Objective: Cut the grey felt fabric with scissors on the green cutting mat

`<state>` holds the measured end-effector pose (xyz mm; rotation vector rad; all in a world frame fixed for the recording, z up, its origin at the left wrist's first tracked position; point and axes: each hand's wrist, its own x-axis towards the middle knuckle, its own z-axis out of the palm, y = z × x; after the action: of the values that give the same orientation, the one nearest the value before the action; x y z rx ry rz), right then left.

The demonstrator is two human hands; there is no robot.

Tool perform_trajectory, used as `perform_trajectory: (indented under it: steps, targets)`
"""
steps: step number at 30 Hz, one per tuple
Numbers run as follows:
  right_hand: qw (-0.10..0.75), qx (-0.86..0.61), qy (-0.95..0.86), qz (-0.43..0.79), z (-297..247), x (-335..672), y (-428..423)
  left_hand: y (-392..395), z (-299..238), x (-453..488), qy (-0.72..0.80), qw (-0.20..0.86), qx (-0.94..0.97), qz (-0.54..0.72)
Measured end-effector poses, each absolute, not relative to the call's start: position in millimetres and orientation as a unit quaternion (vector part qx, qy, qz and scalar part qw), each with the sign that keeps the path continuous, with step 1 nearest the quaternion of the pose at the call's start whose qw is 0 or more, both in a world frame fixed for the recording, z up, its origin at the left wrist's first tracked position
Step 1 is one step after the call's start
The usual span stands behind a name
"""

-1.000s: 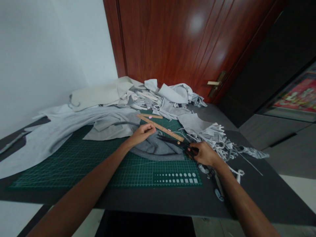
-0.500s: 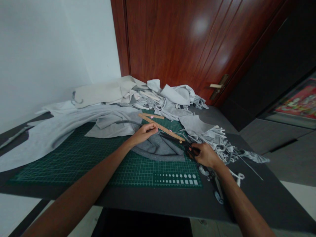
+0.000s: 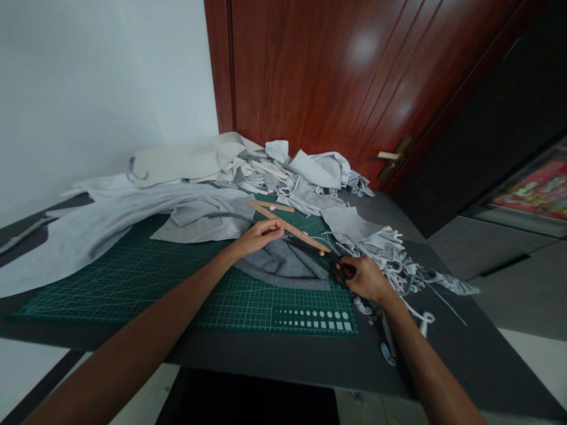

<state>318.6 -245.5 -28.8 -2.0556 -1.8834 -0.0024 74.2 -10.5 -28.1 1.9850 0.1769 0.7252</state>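
A green cutting mat (image 3: 155,277) lies on the dark surface (image 3: 447,354) and carries most of the work. A piece of dark grey fabric (image 3: 283,268) is spread near the mat's middle, and a wooden ruler (image 3: 292,227) lies slantwise just beyond it. Large pale grey cloth pieces (image 3: 110,218) drape over the mat's left and far parts.

The left hand (image 3: 259,236) rests at the far edge of the dark grey fabric, its fingers (image 3: 275,226) drawn close together and pinching that edge just beside the ruler. The right hand (image 3: 363,276) is at the mat's right edge, its fingers curled through the handles of black scissors (image 3: 316,251). The blades point left across the fabric and are only narrowly parted.

Cut strips (image 3: 390,251) are tangled to the right of this hand. A heap of pale scraps (image 3: 310,171) sits far off against the red-brown door (image 3: 332,77).
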Motion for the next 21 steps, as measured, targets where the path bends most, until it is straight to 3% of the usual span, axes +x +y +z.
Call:
perform_trajectory:
  steps: [21]
  targets:
    - [0.183, -0.705, -0.685, 0.012, -29.0, 319.4, -245.0, -11.9, -28.9, 73.6, 0.079, 0.479, 0.826, 0.287]
